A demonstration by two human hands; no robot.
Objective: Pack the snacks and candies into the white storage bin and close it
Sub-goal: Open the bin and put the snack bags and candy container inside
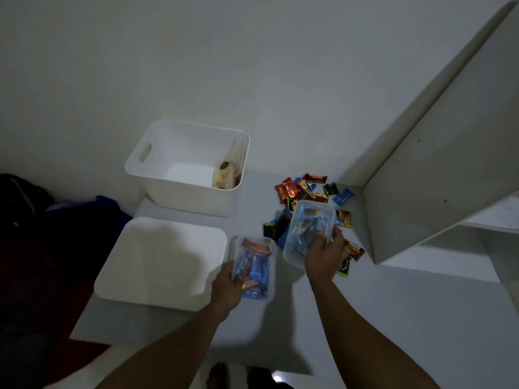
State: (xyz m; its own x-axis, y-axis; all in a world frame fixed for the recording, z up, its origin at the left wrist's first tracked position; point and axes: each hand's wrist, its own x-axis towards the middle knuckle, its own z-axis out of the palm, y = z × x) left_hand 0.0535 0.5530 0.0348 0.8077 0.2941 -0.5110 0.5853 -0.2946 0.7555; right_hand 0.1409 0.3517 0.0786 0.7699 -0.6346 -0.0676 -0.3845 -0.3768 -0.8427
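Left hand [227,287]: fingers gripping clear candy tub [257,265], front-right of white storage bin [193,200]. Right hand [325,254]: fingers grasping second tub [309,226], right of bin, over loose candies [303,189]. Lid [161,259]: lying before bin.

Pale grey tabletop [365,304] carries the open white storage bin [182,141] at the far side, with the white lid [160,259] flat just in front. Right of the lid is a clear plastic tub [271,293] of wrapped bars. Further right is a loose heap of wrapped candies [297,189], with a second clear tub [289,256] tilted at its near edge.
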